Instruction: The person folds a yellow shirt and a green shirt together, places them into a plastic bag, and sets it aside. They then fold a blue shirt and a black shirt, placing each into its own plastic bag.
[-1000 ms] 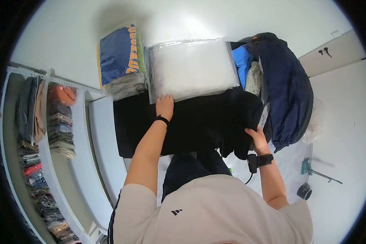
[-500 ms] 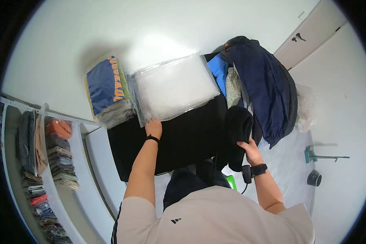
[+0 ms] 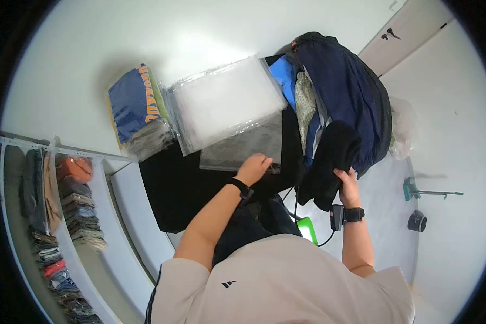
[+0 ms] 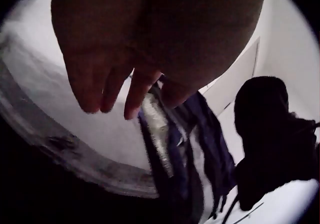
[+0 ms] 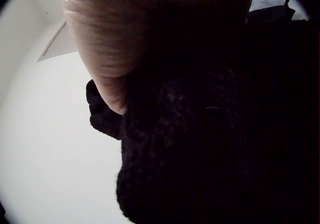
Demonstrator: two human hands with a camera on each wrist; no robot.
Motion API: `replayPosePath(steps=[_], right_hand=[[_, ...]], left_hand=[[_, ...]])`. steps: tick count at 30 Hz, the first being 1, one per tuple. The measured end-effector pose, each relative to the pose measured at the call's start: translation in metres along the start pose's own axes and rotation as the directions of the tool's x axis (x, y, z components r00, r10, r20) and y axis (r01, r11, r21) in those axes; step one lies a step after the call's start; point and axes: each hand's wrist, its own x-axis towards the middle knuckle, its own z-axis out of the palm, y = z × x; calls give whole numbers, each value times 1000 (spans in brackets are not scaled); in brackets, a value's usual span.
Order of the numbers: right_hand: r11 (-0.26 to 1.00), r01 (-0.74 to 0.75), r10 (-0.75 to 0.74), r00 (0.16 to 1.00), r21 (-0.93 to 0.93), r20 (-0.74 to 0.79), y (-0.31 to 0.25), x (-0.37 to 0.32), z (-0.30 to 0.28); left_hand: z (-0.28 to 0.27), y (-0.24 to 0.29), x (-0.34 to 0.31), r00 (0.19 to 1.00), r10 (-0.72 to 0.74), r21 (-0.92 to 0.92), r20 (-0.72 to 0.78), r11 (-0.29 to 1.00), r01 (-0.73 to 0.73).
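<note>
A clear plastic bag (image 3: 227, 154) lies on the black table, partly under a stack of clear bags (image 3: 227, 100). My left hand (image 3: 254, 168) is over the bag's near edge. Its fingers (image 4: 115, 91) reach loosely downward in the left wrist view, with gaps between them and nothing pinched. On the right, my right hand (image 3: 350, 189) grips a folded black knit garment (image 3: 329, 162), thumb on top. In the right wrist view the dark knit cloth (image 5: 175, 154) fills much of the picture and hides most of the fingers.
Bagged clothes with a navy top (image 3: 132, 105) lie left of the stack. A pile under a navy jacket (image 3: 345, 97) covers the table's right end. Shelves with folded clothes (image 3: 81, 216) stand left; a green-headed floor tool (image 3: 410, 189) leans at right.
One clear bag has slid out from the stack toward me. My left hand has moved right from the stack's near corner. The right hand has lifted the folded black garment off the table to the right.
</note>
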Motion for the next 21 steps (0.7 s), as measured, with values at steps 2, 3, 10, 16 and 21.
replayPosePath(steps=[2,3,10,16,21], right_hand=[[1000,14,-15,1000,-19,-21,-1,-4,-5],[1000,20,-21,999,-20,-29,-1,-6,-7],[999,-1,-2,998,-41,-66,8,-12,-10],[987,-12,10,1000,-159,-10,1,-12,8],[941,-32,59,996,-336,69,-2,-10,16]], left_hand=[[-3,-26,-16,978,97,219,-185,974,-55],[-14,-35,-25,993,59,487,-99,873,-4],[-4,-62,-68,955,-257,630,-150,720,293],[5,-45,-82,988,-81,591,-133,794,144],[7,-70,-104,999,7,636,32,771,-26]])
